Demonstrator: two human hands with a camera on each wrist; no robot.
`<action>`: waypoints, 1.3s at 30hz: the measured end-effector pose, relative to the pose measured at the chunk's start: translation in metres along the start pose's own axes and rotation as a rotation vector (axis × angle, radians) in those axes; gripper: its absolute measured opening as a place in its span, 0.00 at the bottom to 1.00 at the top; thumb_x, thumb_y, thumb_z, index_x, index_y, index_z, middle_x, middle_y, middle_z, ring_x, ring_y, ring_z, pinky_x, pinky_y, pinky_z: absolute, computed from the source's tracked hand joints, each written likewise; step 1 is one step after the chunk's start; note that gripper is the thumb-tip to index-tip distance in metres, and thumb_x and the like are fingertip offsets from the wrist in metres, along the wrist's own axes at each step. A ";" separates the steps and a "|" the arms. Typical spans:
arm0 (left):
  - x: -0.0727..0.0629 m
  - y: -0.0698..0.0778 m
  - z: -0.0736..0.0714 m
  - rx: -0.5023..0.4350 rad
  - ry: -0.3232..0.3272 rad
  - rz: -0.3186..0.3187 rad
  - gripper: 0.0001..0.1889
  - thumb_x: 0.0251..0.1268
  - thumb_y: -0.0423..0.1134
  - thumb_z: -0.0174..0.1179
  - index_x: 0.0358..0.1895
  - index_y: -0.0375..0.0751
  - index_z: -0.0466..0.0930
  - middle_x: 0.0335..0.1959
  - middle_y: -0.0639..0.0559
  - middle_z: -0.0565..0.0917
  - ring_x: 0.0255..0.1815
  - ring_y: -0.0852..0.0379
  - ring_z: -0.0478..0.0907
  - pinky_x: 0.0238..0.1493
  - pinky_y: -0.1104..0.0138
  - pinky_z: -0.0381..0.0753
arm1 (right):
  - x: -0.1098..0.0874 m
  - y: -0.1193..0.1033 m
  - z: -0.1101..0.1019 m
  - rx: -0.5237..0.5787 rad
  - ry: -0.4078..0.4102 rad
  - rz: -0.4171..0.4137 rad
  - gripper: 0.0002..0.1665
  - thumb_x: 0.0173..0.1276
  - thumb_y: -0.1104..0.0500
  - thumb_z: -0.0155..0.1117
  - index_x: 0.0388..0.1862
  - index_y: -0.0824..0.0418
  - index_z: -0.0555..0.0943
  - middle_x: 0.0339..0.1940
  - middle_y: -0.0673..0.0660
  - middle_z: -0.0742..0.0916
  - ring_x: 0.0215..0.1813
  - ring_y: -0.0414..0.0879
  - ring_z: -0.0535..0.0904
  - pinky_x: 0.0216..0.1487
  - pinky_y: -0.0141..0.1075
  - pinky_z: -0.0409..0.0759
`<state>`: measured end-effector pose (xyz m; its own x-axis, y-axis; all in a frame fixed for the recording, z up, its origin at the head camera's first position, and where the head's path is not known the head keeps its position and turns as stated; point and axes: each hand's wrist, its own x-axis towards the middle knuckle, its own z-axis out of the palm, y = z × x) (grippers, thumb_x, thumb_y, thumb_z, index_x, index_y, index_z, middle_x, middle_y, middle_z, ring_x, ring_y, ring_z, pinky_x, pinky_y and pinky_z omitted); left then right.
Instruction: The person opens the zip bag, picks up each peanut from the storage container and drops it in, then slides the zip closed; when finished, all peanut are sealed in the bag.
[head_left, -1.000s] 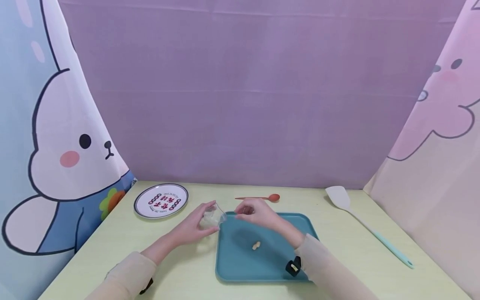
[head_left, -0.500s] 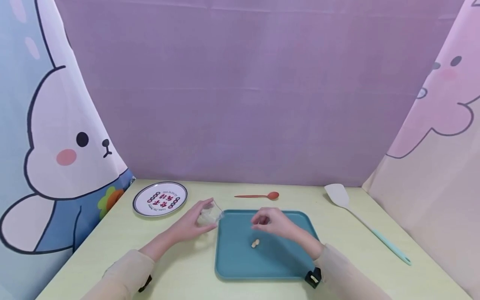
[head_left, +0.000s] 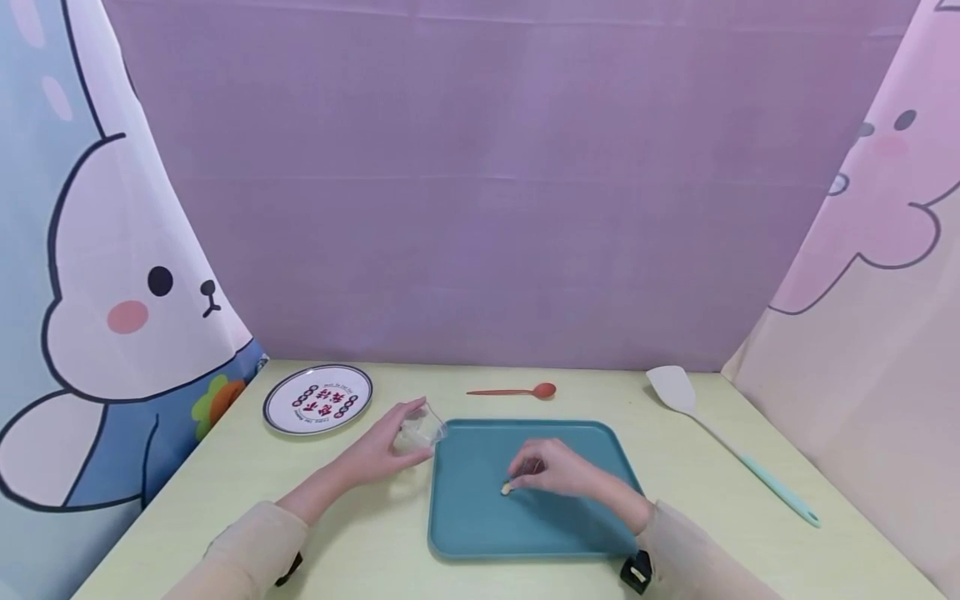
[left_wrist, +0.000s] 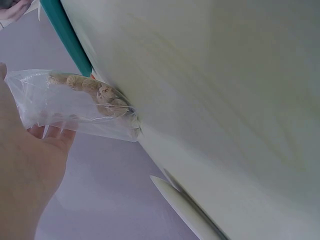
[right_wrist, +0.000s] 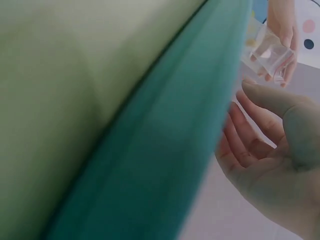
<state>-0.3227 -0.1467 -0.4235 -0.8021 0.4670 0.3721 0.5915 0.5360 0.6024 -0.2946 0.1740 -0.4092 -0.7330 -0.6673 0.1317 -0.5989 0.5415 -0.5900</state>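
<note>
In the head view my left hand (head_left: 388, 443) grips a clear plastic bag (head_left: 422, 428) just off the left edge of the teal tray (head_left: 480, 542). Several peanuts (left_wrist: 102, 93) lie inside the bag in the left wrist view. My right hand (head_left: 553, 468) is low over the middle of the tray, thumb and forefinger pinching a single peanut (head_left: 506, 489) and covering part of it. From the right wrist, the tray's wall (right_wrist: 165, 120) hides that peanut, while the right hand (right_wrist: 272, 145) shows with its fingers bent.
Back left is a white plate (head_left: 318, 400) with red lettering and a dark rim. An orange-red spoon (head_left: 543, 391) lies behind the tray. A long spatula (head_left: 738, 454) with a white blade and mint handle lies at the right. A purple cloth (head_left: 480, 183) hangs behind the table.
My right hand has moved right and away from the bag, then down to the peanut on the tray. The left hand and bag have shifted only slightly left.
</note>
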 end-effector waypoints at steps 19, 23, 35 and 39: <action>0.000 -0.001 0.001 0.022 0.015 0.026 0.43 0.55 0.54 0.65 0.70 0.40 0.56 0.62 0.45 0.73 0.64 0.46 0.69 0.67 0.51 0.66 | 0.000 0.002 0.003 -0.034 -0.037 0.053 0.09 0.60 0.60 0.67 0.39 0.61 0.82 0.29 0.50 0.84 0.32 0.33 0.77 0.34 0.25 0.78; -0.001 0.001 0.000 0.007 0.006 0.005 0.43 0.55 0.53 0.66 0.71 0.41 0.56 0.62 0.45 0.72 0.65 0.47 0.68 0.68 0.51 0.65 | 0.000 0.003 0.003 -0.045 -0.040 0.079 0.09 0.59 0.59 0.68 0.38 0.61 0.83 0.27 0.48 0.83 0.29 0.31 0.74 0.31 0.25 0.76; -0.001 0.001 0.001 -0.013 -0.008 -0.005 0.44 0.55 0.55 0.65 0.71 0.41 0.55 0.63 0.46 0.72 0.65 0.47 0.67 0.67 0.52 0.66 | -0.002 0.003 0.000 -0.028 -0.034 0.088 0.05 0.59 0.58 0.69 0.33 0.58 0.84 0.28 0.48 0.84 0.29 0.32 0.75 0.31 0.25 0.76; -0.001 0.002 0.000 -0.019 -0.012 -0.013 0.44 0.55 0.54 0.65 0.71 0.40 0.55 0.63 0.46 0.72 0.66 0.47 0.67 0.67 0.51 0.66 | -0.001 0.003 -0.006 -0.015 -0.021 0.095 0.07 0.61 0.56 0.67 0.35 0.58 0.84 0.30 0.48 0.86 0.31 0.33 0.78 0.33 0.27 0.78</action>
<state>-0.3210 -0.1457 -0.4229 -0.8087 0.4683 0.3560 0.5793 0.5286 0.6205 -0.2973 0.1795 -0.4061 -0.7798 -0.6232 0.0590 -0.5322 0.6104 -0.5866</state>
